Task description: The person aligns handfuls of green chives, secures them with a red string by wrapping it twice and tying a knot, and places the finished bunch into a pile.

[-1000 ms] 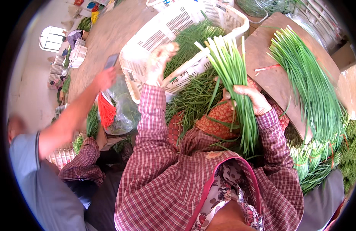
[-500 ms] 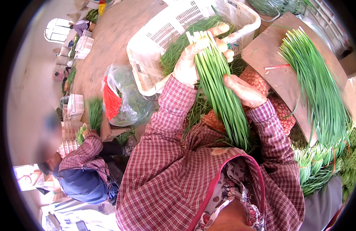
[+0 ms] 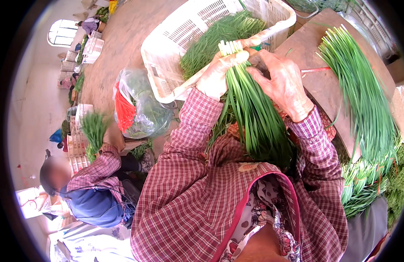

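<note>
Both hands hold one bunch of long green chives (image 3: 254, 118). Left hand (image 3: 221, 72) is wrapped tight around the pale cut ends at the top of the bunch. Right hand (image 3: 282, 83) lies on the side of the bunch with its fingers bent around it, close to the left hand. The green leaves hang down from the hands toward the person's checked shirt (image 3: 197, 187).

Just behind the hands is a white plastic basket (image 3: 175, 48). It is tipped a little and has loose chives (image 3: 215, 37) in it. To the right is a brown board (image 3: 311, 74). A big neat pile of chives (image 3: 363, 91) lies on it, and more bunches (image 3: 363, 187) lie below it, some with thin red ties around them.

To the left, on the ground, is a clear plastic bag (image 3: 140, 109) with something red inside. Farther left another person (image 3: 92, 183) sits low, holding up a small bunch of greens (image 3: 93, 129).

I think the job is partly done. Many chives are already laid out or tied. The bunch in the hands has no tie that I can see. The basket is not empty yet.
</note>
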### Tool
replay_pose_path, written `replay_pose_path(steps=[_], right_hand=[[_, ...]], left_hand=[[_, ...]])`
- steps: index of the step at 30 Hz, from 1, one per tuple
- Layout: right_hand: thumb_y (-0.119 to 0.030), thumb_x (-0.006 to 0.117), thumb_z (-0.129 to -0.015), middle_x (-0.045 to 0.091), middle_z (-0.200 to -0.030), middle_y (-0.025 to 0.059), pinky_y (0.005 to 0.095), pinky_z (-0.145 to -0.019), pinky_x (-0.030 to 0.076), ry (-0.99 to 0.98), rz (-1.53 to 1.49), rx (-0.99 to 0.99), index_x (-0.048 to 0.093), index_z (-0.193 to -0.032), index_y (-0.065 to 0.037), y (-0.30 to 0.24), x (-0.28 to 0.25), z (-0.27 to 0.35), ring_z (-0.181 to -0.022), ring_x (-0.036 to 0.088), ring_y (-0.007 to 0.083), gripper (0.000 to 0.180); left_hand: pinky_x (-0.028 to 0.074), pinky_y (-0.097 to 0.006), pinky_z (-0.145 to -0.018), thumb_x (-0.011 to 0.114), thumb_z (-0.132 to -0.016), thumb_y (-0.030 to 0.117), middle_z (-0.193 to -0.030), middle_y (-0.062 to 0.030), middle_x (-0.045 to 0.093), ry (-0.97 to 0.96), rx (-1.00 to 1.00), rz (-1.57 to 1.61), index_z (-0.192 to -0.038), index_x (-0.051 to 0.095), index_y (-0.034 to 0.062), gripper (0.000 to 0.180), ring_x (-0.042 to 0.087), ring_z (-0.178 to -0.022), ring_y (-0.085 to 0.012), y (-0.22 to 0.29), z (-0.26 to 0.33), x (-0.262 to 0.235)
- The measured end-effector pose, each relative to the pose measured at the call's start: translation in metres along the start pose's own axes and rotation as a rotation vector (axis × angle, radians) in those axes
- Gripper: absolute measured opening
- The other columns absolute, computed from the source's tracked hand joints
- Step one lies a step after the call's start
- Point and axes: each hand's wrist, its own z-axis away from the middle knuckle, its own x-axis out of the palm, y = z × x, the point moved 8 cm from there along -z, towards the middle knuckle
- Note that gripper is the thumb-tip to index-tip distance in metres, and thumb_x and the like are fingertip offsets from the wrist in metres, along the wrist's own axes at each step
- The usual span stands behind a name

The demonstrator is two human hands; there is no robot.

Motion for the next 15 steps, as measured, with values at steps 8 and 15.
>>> replay_pose_path(steps=[8, 15], right_hand=[[-0.02, 0.064, -0.089, 0.064, -0.079, 0.0071, 0.0317, -0.057, 0.053, 0.173, 0.381, -0.206, 0.065, -0.095, -0.009, 0.009, -0.039, -0.028, -0.063, 0.064, 0.0205, 0.013], [-0.028, 0.064, -0.091, 0.067, -0.093, 0.0146, 0.0372, -0.075, 0.051, -0.06, -0.04, -0.174, 0.071, -0.1, -0.005, 0.011, -0.021, -0.02, -0.085, 0.066, 0.0304, 0.025]], left_hand=[[0.058, -0.031, -0.071, 0.068, -0.086, 0.015, -0.082, -0.0077, 0.066, -0.051, -0.131, 0.015, -0.117, 0.062, -0.0023, 0.036, 0.065, -0.073, -0.0181, 0.001, 0.009, -0.012], [0.051, -0.041, -0.086, 0.068, -0.088, 0.028, -0.086, -0.0013, 0.063, 0.203, 0.517, -0.041, -0.111, 0.059, 0.0107, 0.03, 0.061, -0.087, -0.0214, 0.181, 0.021, -0.064]])
